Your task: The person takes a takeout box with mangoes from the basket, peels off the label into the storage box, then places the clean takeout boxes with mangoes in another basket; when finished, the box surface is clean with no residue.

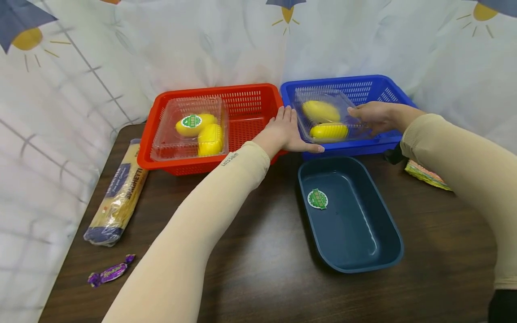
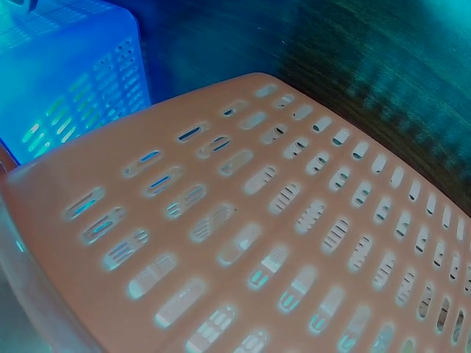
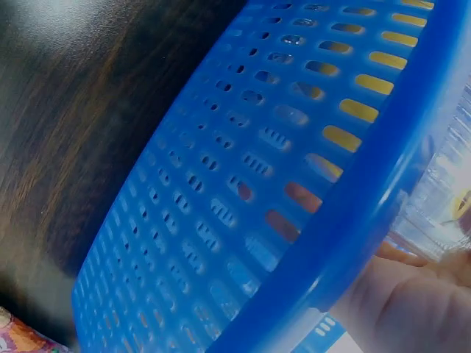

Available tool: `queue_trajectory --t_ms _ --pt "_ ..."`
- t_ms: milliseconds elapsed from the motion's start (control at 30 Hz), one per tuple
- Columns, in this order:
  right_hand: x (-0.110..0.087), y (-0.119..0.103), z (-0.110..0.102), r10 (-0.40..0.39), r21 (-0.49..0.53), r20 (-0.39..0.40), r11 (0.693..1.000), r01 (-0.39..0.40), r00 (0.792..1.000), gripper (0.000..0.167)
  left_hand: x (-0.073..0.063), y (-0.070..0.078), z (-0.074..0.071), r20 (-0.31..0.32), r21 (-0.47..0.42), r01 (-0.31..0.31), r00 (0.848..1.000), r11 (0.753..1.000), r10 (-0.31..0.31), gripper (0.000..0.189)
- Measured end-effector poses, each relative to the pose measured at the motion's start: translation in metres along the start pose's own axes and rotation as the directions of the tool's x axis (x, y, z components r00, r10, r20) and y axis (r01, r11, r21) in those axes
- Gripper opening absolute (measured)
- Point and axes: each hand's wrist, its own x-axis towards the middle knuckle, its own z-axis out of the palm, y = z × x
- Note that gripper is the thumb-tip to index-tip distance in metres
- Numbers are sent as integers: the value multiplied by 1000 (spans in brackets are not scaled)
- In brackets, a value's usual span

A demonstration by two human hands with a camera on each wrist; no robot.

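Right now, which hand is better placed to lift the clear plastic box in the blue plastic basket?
The right hand, likely: it holds the clear plastic box by its right edge, while the left hand, fingers straight, is at the rim of the red plastic basket.

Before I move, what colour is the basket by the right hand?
Blue; the basket shows best in the head view.
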Motion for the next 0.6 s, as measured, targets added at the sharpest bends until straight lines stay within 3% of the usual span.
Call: queue_trajectory --t_ms 400,600 --pt "-1 4 1 10 99 6 995 -11 1000 78 -2 2 0 3 10 7 1000 1000 -8 130" --pt "-4 4 1 -1 71 7 997 1 1000 78 -2 1 -1 2 5 4 1000 1000 -4 131"
